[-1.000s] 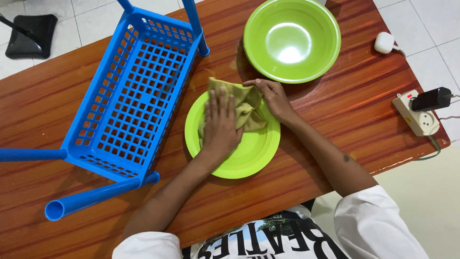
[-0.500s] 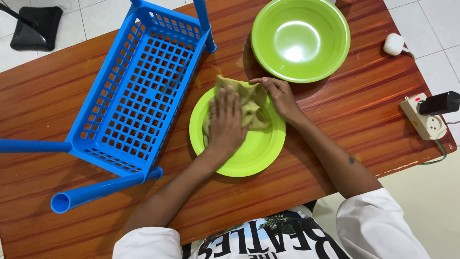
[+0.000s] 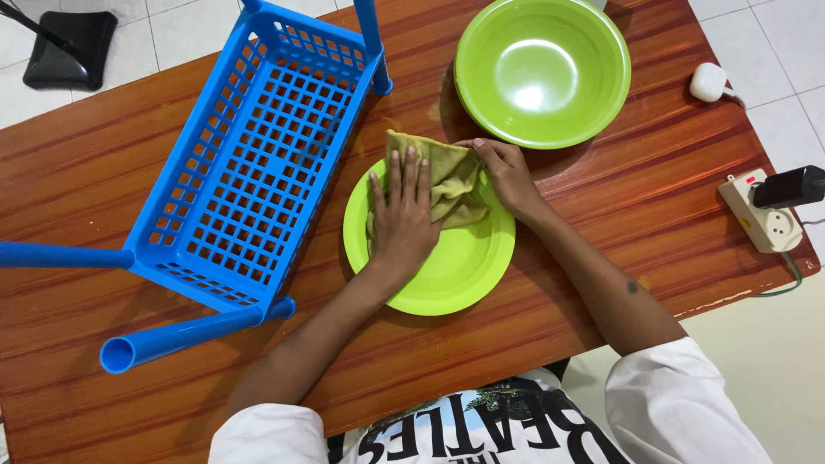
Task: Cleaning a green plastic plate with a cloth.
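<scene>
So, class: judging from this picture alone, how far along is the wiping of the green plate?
In hand: the left hand presses the olive cloth flat on the green plate, while the right hand steadies the plate's far rim. Done: nothing clearly; the blue rack holds no dishes. Left: the plate's near half lies uncovered by the cloth, and the green bowl sits untouched behind.

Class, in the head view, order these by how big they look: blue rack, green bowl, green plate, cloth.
1. Blue rack
2. Green bowl and green plate: about alike, no ranking
3. Cloth
</scene>
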